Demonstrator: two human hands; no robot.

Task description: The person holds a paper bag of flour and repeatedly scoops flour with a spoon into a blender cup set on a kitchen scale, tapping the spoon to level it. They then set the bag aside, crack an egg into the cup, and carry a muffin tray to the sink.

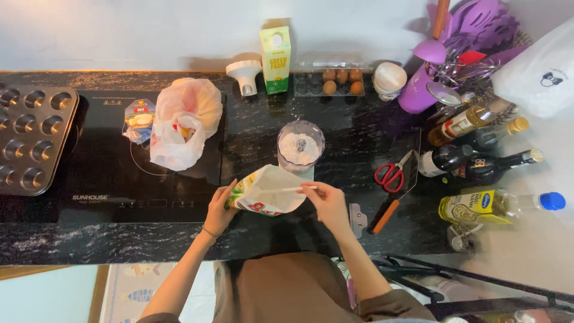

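A white paper bag [267,190] is sitting tilted above the dark desk [107,239], the left hand [219,209] gripping its side while the right hand [327,200] is pinching a thin white stick [294,189] across its mouth. A flour-filled clear cup [299,145] is standing just behind; red scissors [390,174] are lying to the right.

A white flour bag [268,191] with green-and-red print — tilted, mouth open — gripped by the left hand [220,210]; the right hand [329,200] dips a thin white stick [296,189] inside.
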